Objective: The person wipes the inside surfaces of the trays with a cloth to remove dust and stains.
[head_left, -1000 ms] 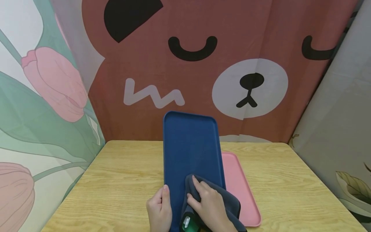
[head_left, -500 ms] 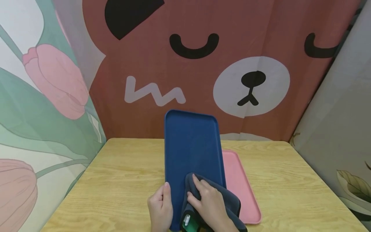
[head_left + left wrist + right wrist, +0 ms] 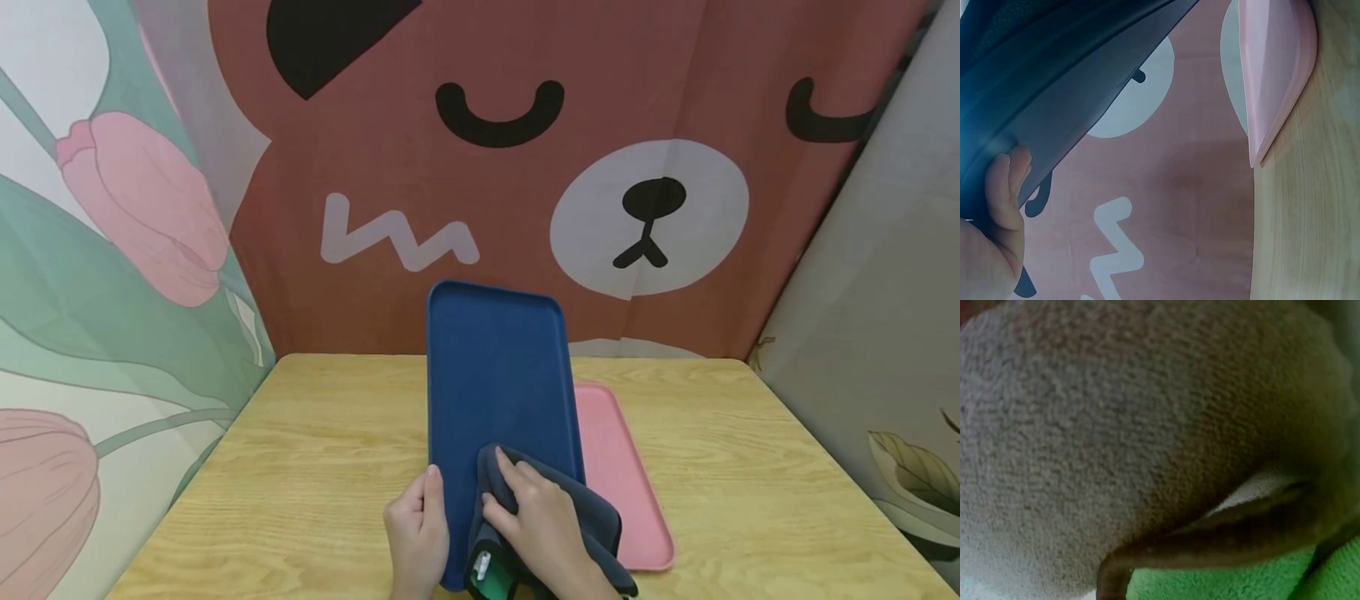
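A blue rectangular tray [image 3: 498, 375] is held tilted up above the table, its inner face toward me. My left hand [image 3: 418, 529] grips its lower left edge, thumb on the front; the left wrist view shows fingers [image 3: 1007, 187] against its underside. My right hand [image 3: 542, 525] holds a dark grey cleaning cloth [image 3: 596, 517] against the tray's lower part, index finger and thumb spread on it. The cloth has black edging, a green reverse side and a small white label. In the right wrist view the cloth [image 3: 1116, 437] fills nearly everything and hides the fingers.
A pink tray [image 3: 626, 492] lies on the wood-grain table [image 3: 330, 467] to the right, partly behind the blue tray. A curtain with a brown bear print [image 3: 510, 200] hangs along the table's far edge, with patterned cloths at both sides.
The head view has shifted slightly, so the table and pink tray appear a little higher. Both hands, the blue tray and the cloth keep almost the same position.
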